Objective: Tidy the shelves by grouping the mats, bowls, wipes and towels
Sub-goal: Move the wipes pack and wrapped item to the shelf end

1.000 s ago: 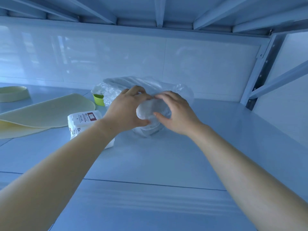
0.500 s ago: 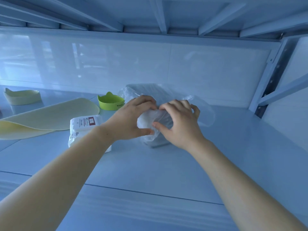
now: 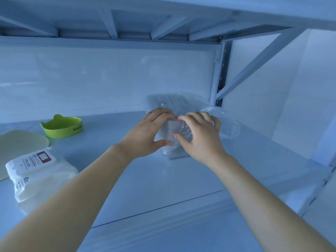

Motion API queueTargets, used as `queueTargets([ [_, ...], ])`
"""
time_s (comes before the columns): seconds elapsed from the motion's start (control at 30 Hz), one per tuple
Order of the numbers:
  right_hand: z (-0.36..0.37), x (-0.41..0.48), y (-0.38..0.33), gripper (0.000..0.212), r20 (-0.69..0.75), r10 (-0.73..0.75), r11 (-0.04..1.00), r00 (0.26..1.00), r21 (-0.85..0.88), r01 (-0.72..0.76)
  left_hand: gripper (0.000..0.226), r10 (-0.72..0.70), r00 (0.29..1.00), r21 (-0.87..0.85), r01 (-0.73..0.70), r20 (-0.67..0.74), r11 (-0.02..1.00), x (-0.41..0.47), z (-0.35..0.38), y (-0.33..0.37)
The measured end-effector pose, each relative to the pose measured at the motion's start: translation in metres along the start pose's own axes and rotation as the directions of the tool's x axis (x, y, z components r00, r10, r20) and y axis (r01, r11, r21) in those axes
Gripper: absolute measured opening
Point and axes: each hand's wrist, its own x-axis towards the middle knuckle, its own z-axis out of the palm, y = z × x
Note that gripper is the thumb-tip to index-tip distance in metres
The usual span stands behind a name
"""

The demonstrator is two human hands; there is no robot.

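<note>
Shifted right since a second ago: the bagged bundle (image 3: 174, 104) and both hands now sit near the right upright (image 3: 221, 73). The green bowl (image 3: 62, 127), hidden behind the bag back then, is now in the open and well apart to the left. View swung right too.

Progress, my read: early to mid. Bundle looks like towels in clear plastic, can't confirm contents. It rests on the shelf (image 3: 163, 188) toward the back right, probably its group spot. Still to sort: green bowl alone at back left, mat (image 3: 20, 142) at the left edge, wipes pack (image 3: 36, 171) in front of the mat and overlapping its edge. No other bowls or towels in view, so can't say what's grouped elsewhere.

Left hand (image 3: 147, 133): fingers (image 3: 160, 113) curled over the top of the plastic, thumb below, pinching it. Right hand (image 3: 200, 140): fingers (image 3: 196, 116) curled on the bag top, thumb pressed into the film. Both clamped on the bag, not yet let go.
</note>
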Motion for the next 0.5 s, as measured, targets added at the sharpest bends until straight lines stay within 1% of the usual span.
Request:
queueTargets([
  [0.07,-0.007,-0.008,0.014,0.042,-0.041,0.004,0.999,0.999,-0.043,-0.005,0.069,0.003,1.000,0.051,-0.002,-0.009,0.999,0.007,0.009,0.008],
  [0.1,-0.011,-0.010,0.021,0.044,-0.029,0.015,0.998,0.999,-0.059,-0.017,0.070,-0.009,1.000,0.094,0.011,-0.025,0.996,0.010,0.014,0.013],
  [0.13,-0.014,-0.013,0.028,0.049,0.005,0.022,0.997,1.000,-0.074,-0.021,0.071,-0.023,0.998,0.149,0.032,-0.058,0.988,0.014,0.021,0.018],
  [0.2,-0.020,-0.018,0.041,0.056,0.084,-0.008,0.996,0.996,-0.085,0.015,0.075,-0.059,0.989,0.237,0.091,-0.139,0.967,0.019,0.033,0.030],
  [0.23,-0.023,-0.020,0.046,0.056,0.103,-0.027,0.997,0.994,-0.074,0.034,0.076,-0.089,0.984,0.230,0.124,-0.156,0.965,0.021,0.037,0.035],
  [0.3,-0.028,-0.024,0.055,0.049,0.104,-0.040,0.999,0.994,-0.030,0.043,0.076,-0.152,0.979,0.124,0.169,-0.138,0.978,0.023,0.041,0.042],
  [0.37,-0.031,-0.027,0.063,0.040,0.056,-0.074,0.997,0.996,0.017,0.073,0.074,-0.171,0.978,0.023,0.175,-0.123,0.984,0.023,0.042,0.046],
  [0.4,-0.032,-0.027,0.066,0.035,0.000,-0.100,0.994,0.995,0.036,0.100,0.073,-0.175,0.976,0.010,0.178,-0.130,0.984,0.023,0.042,0.048],
  [0.5,-0.033,-0.023,0.073,0.026,-0.185,-0.124,0.986,0.975,0.088,0.142,0.070,-0.152,0.972,0.082,0.168,-0.180,0.982,0.024,0.044,0.052],
])
